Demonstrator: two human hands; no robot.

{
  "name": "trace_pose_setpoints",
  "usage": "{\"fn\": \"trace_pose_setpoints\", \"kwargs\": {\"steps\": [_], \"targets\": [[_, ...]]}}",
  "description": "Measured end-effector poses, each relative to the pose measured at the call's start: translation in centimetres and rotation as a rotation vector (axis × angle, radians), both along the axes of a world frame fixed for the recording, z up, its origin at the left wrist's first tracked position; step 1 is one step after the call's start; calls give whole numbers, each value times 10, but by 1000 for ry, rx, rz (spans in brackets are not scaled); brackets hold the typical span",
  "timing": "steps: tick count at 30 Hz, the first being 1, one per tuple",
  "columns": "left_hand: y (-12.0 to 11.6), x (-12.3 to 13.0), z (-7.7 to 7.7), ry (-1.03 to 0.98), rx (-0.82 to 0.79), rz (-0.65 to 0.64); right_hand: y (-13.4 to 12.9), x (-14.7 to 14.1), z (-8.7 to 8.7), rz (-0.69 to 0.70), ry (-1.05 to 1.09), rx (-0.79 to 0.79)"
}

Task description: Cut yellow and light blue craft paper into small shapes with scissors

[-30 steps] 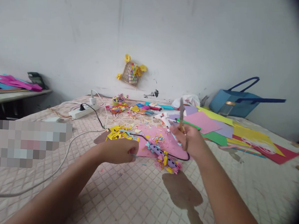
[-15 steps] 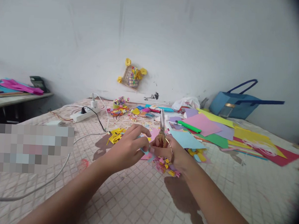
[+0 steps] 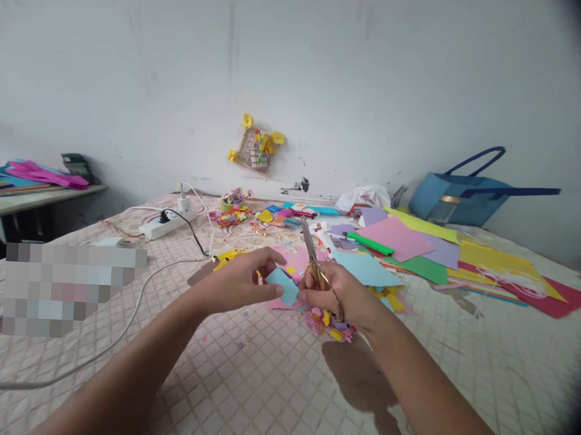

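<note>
Your left hand [image 3: 241, 281] pinched a small, flat blue paper [image 3: 283, 288] with straight sides. Your right hand [image 3: 347, 295] held shiny scissors [image 3: 311, 248] by round gold loops, its fingertips at the paper's edge. Bumpy, bright scraps [image 3: 336, 333] lay nearby on the crisscross cloth [image 3: 243, 384].

Left hand [image 3: 241, 283] grips a small light-blue paper piece [image 3: 283, 287]; right hand [image 3: 347, 295] holds gold-handled scissors [image 3: 314, 251], blades directed away, its fingertips at the same piece. Light-blue sheet [image 3: 366, 268] lies just right of the scissors, near a green marker [image 3: 369, 243]. White power strip [image 3: 166, 225] stands at far left; blue bag [image 3: 459, 199] at far right, against the wall [image 3: 298, 68].
</note>
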State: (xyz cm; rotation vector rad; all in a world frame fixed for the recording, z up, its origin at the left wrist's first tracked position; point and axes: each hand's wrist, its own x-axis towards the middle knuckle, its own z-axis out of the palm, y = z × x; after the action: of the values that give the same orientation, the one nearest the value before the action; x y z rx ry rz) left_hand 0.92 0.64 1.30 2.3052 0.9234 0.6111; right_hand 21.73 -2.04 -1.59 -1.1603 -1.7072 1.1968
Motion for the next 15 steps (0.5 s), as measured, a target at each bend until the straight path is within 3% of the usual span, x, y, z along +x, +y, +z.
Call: {"fn": "trace_pose_setpoints", "kwargs": {"steps": [3,7,12,15], "targets": [[1,6,-2,105,-72,29,-1,0,0,-13,12,-3],[1,12,-9,-32,-177,38,-1,-4,0,-81,-2,48],[1,16,-15,-470,-319,195,-4,-10,4,-486,162,436],[0,20,-17,-810,-375,244,-10,-14,4,-513,117,551]]}}
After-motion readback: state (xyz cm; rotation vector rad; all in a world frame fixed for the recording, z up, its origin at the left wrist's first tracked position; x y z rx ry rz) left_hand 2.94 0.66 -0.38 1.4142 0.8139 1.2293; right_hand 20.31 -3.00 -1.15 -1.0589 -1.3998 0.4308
